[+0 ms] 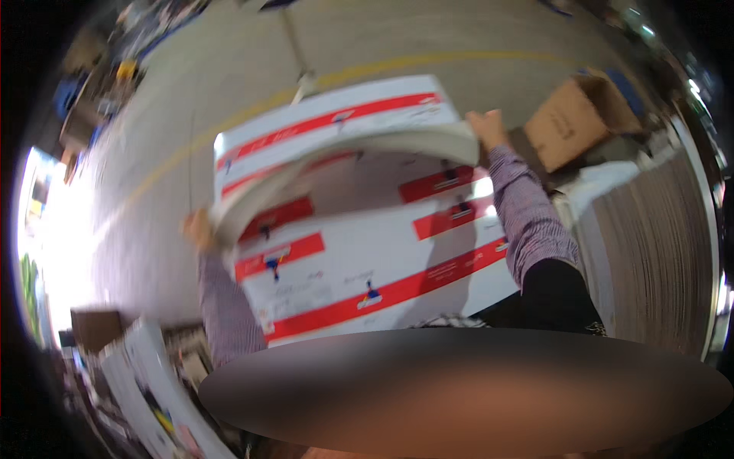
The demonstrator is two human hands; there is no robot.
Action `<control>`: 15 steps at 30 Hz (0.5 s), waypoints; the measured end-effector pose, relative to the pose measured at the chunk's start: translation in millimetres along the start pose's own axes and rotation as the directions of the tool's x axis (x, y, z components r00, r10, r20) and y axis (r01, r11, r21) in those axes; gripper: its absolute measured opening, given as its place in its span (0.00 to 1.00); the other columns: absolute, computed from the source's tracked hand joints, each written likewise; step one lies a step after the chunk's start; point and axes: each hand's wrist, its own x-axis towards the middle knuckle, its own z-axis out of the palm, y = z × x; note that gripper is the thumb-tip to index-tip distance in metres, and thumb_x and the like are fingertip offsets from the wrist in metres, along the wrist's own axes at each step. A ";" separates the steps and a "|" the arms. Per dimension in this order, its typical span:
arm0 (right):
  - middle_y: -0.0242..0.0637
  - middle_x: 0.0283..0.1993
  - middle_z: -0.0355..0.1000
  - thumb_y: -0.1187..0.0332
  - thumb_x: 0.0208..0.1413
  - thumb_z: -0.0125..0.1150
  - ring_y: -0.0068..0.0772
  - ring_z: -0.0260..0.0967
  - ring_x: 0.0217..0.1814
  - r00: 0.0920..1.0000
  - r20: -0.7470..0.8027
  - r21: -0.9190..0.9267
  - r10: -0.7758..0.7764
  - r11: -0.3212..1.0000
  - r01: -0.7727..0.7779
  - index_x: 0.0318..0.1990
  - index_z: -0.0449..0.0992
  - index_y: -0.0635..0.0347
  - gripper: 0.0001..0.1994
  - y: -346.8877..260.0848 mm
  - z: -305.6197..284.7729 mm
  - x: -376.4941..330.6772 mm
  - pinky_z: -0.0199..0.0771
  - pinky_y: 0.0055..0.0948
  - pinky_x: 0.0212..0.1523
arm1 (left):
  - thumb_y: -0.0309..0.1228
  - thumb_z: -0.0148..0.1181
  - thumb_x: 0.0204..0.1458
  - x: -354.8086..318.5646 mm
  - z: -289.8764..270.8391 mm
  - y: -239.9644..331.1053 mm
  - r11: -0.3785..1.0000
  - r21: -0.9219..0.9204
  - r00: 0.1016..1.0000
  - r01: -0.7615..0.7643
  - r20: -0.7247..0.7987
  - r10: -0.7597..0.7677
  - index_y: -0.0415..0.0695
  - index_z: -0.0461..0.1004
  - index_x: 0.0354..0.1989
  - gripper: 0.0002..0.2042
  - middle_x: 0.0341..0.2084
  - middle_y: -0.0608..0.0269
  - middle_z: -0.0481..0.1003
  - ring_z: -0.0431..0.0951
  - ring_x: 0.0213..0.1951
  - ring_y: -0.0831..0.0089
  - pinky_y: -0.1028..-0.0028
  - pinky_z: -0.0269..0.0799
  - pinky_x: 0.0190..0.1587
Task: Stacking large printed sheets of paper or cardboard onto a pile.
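Both my hands grip a bowed cardboard sheet (348, 145), pale along its curved edge and arching up in the middle. My left hand (199, 229) is closed at its left end, and my right hand (487, 128) is closed at its right end, higher in the picture. White printed board (367, 264) with red bands and small blue figures lies beneath and in front of the arch. Shadow falls on the part under the bend. Whether the print beyond the arch belongs to the held sheet, I cannot tell. The fingers are partly smeared by motion.
An open brown carton (569, 122) stands at the right, beyond a tall stack of flat cardboard sheets (650, 229). More white boards (157, 382) lean at the lower left. A yellow line (359, 74) crosses the grey floor (229, 84) ahead.
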 end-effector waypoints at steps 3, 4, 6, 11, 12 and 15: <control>0.50 0.44 0.71 0.48 0.42 0.64 0.40 0.68 0.46 0.987 0.023 0.105 0.158 0.982 -0.160 0.47 0.66 0.73 0.35 -42.7 -27.7 -89.3 0.69 0.35 0.46 | 0.31 0.59 0.47 -36.7 -91.0 25.3 0.780 -0.234 0.801 0.581 -0.005 -0.598 0.35 0.72 0.24 0.10 0.23 0.60 0.73 0.71 0.23 0.73 0.72 0.69 0.25; 0.52 0.43 0.72 0.50 0.41 0.66 0.40 0.69 0.46 0.989 -0.074 0.209 0.129 0.971 -0.111 0.47 0.68 0.72 0.33 -33.2 -53.2 -96.4 0.69 0.34 0.45 | 0.32 0.59 0.47 -42.9 -86.3 42.6 0.743 -0.211 0.765 0.635 0.037 -0.643 0.34 0.73 0.26 0.11 0.24 0.59 0.73 0.73 0.24 0.72 0.72 0.70 0.26; 0.49 0.40 0.73 0.52 0.43 0.66 0.36 0.71 0.42 0.982 -0.021 0.428 0.187 0.889 -0.161 0.43 0.73 0.71 0.29 1.0 -95.7 -124.7 0.69 0.32 0.42 | 0.32 0.59 0.47 -48.3 -86.0 85.9 0.714 -0.167 0.732 0.680 0.097 -0.674 0.33 0.73 0.27 0.12 0.25 0.59 0.74 0.74 0.25 0.71 0.73 0.71 0.27; 0.31 0.30 0.73 0.55 0.52 0.60 0.23 0.67 0.30 0.926 0.025 0.657 0.378 0.692 -0.300 0.32 0.79 0.69 0.20 47.4 -198.4 -236.9 0.66 0.26 0.31 | 0.34 0.57 0.52 -38.3 -107.6 160.0 0.676 -0.402 0.786 0.618 0.338 -0.517 0.34 0.74 0.33 0.12 0.29 0.59 0.75 0.77 0.30 0.71 0.74 0.75 0.32; 0.31 0.29 0.73 0.56 0.53 0.59 0.22 0.67 0.30 0.948 0.047 0.663 0.314 0.700 -0.265 0.32 0.79 0.69 0.19 26.6 -232.1 -264.2 0.66 0.25 0.32 | 0.34 0.57 0.52 -31.6 -113.8 173.4 0.684 -0.396 0.790 0.612 0.337 -0.512 0.34 0.74 0.33 0.12 0.29 0.59 0.75 0.77 0.30 0.71 0.74 0.75 0.32; 0.31 0.30 0.73 0.60 0.57 0.57 0.21 0.68 0.32 0.925 0.032 0.655 0.378 0.691 -0.305 0.32 0.79 0.65 0.15 5.1 -322.5 -362.0 0.66 0.22 0.33 | 0.33 0.56 0.54 -13.4 -107.5 217.7 0.645 -0.483 0.794 0.592 0.486 -0.365 0.34 0.73 0.35 0.12 0.30 0.57 0.76 0.77 0.31 0.70 0.73 0.75 0.33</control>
